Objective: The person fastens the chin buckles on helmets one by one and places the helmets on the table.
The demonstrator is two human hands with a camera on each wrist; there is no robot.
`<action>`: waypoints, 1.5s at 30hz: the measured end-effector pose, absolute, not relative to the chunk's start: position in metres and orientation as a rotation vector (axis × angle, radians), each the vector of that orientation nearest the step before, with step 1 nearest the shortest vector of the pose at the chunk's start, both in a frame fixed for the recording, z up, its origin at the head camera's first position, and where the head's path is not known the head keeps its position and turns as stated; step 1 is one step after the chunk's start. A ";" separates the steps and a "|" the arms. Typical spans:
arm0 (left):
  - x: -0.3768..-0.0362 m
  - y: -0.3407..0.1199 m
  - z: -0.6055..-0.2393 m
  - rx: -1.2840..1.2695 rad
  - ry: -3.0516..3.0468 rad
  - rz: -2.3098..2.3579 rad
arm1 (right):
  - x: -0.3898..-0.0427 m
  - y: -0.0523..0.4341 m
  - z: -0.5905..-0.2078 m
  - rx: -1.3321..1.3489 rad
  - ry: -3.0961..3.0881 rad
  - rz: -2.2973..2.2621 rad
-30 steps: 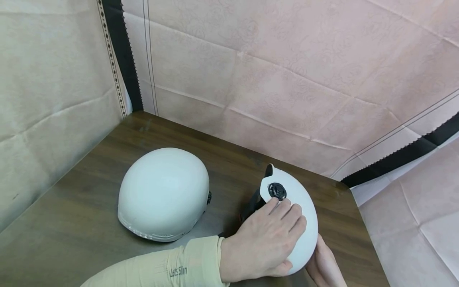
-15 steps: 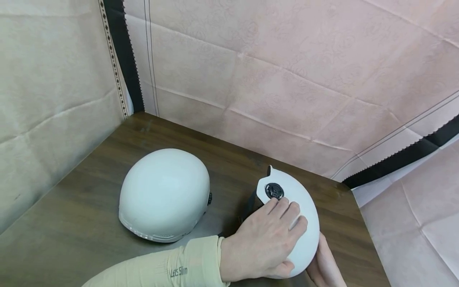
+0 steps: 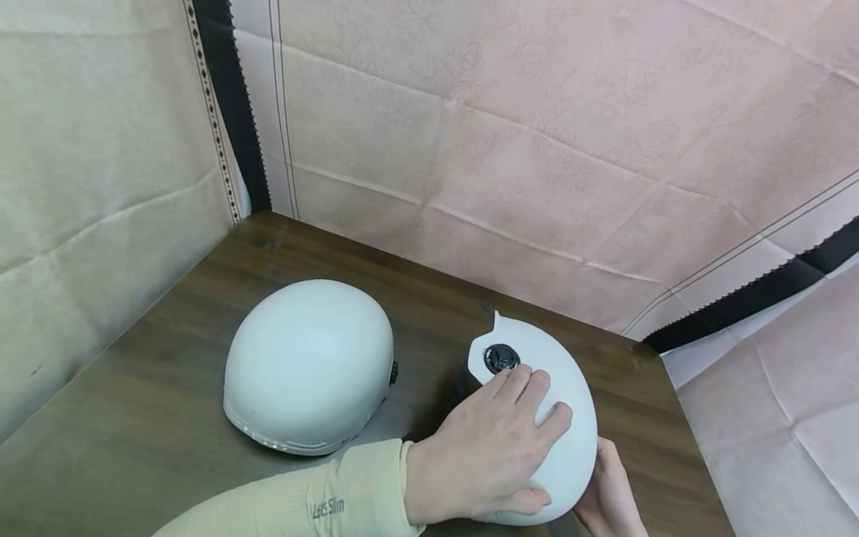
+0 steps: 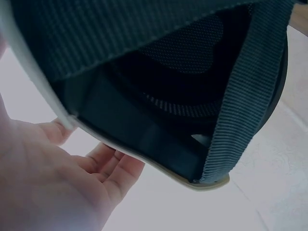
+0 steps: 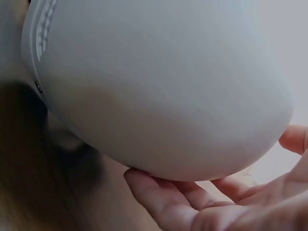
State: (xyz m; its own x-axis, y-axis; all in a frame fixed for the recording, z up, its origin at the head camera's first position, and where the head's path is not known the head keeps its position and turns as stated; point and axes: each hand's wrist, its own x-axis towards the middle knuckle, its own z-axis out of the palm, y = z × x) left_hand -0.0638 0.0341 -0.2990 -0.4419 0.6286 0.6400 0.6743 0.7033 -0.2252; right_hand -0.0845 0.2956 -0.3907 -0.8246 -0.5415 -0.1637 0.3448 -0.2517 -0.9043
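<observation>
Two white helmets sit on a dark wooden table (image 3: 168, 358). The left helmet (image 3: 309, 362) rests dome up, untouched. The right helmet (image 3: 579, 440) is tipped on its side, its black round side knob (image 3: 499, 358) facing up. My left hand (image 3: 490, 447) lies over its shell just below the knob, thumb curled round the lower rim. My right hand (image 3: 611, 485) cups the shell from behind and below with nearly straight fingers (image 5: 183, 202). The left wrist view shows the dark mesh lining (image 4: 183, 72) and a woven strap (image 4: 245, 110). The white shell (image 5: 159, 82) fills the right wrist view.
Pale fabric walls (image 3: 537, 149) close in the table at the back and left. The table's right edge (image 3: 684, 425) runs close beside the held helmet. Bare wood shows in front of and behind the left helmet.
The right helmet has rolled slightly to the left: its black knob moved left and up, and less of the dark inside shows. Both hands stayed on it.
</observation>
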 end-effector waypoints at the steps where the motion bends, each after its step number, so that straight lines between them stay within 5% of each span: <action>1: -0.064 0.034 -0.299 -0.992 -2.188 -0.084 | -0.084 0.296 -0.391 -0.248 1.446 -2.107; 45: -0.069 0.026 -0.294 -0.989 -2.268 -0.197 | -0.088 0.292 -0.395 -0.142 1.569 -2.128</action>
State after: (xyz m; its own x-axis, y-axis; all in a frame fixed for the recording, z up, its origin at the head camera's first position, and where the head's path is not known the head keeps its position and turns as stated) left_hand -0.0689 0.0260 -0.2941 -0.5064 0.6031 0.6163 0.7002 0.7047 -0.1142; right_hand -0.0877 0.2919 -0.3951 -0.8751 -0.4407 -0.1997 0.3210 -0.2199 -0.9212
